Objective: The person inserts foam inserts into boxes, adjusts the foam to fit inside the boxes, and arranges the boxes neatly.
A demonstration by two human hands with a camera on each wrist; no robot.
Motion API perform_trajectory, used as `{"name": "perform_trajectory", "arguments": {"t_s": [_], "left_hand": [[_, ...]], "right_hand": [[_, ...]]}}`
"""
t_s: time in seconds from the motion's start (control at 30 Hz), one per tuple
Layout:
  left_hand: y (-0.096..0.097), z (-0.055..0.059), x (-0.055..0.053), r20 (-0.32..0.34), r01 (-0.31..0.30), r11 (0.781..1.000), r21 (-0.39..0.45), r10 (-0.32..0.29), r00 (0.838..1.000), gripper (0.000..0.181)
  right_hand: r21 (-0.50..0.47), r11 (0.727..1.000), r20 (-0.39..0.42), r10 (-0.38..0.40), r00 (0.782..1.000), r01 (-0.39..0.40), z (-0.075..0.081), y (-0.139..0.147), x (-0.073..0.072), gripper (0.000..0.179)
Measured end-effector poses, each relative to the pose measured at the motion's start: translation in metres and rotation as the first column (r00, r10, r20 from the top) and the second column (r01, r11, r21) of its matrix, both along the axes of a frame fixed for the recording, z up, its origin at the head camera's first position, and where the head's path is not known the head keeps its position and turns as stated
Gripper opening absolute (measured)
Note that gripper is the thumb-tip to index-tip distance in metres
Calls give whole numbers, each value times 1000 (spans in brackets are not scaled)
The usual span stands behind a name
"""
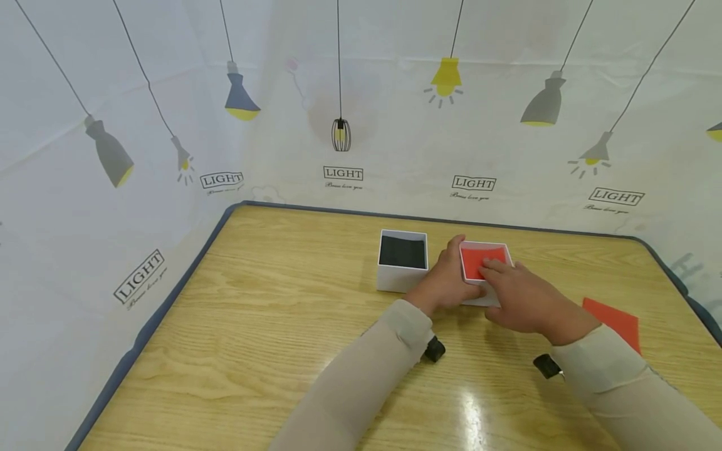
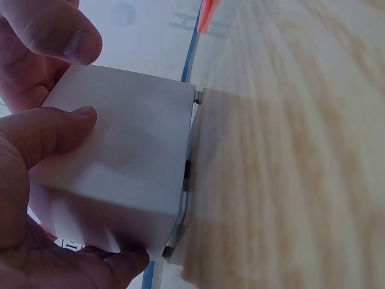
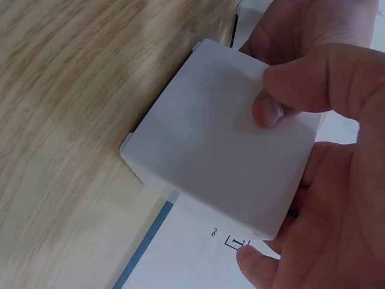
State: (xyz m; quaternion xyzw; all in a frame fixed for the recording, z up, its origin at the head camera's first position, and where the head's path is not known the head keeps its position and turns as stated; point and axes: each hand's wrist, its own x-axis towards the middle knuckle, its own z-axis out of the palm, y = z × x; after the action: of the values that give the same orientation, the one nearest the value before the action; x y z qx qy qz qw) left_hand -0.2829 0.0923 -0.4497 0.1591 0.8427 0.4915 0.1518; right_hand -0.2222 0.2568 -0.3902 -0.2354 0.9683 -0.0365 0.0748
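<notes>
A small white open-topped box [image 1: 476,297] stands on the table with red sheet material [image 1: 474,262] inside it. My left hand [image 1: 445,275] grips this box, its thumb on the front face and its fingers along the left side. Over the top reaches my right hand [image 1: 524,297], fingertips pressing on the red material. In the right wrist view, the right thumb [image 3: 301,84] overlaps the left thumb [image 3: 272,113] at the box's front [image 3: 222,138]. Beside the left hand stands a second white box [image 1: 400,279] holding black sheet material [image 1: 402,252].
A loose red sheet [image 1: 617,322] lies on the wooden table [image 1: 254,326], partly behind the right sleeve. Behind the table's blue-edged far side hangs a white backdrop [image 1: 395,156] printed with lamps. Dark clips [image 1: 434,349] show below the wrists.
</notes>
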Motion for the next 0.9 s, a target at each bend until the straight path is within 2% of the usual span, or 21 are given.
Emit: {"name": "perform_trajectory", "arguments": {"t_s": [0.47, 0.7, 0.9], "left_hand": [[-1, -1, 0, 5, -3, 1000, 3, 3, 1000, 109], [0, -2, -1, -6, 8, 1000, 11, -8, 1000, 110], [1, -3, -1, -18, 19, 1000, 16, -18, 1000, 112]], "right_hand": [[-12, 1000, 10, -8, 1000, 8, 0, 1, -2, 66], [-131, 991, 12, -32, 999, 33, -4, 10, 0, 67], [-255, 963, -27, -95, 995, 85, 0, 24, 6, 75]]}}
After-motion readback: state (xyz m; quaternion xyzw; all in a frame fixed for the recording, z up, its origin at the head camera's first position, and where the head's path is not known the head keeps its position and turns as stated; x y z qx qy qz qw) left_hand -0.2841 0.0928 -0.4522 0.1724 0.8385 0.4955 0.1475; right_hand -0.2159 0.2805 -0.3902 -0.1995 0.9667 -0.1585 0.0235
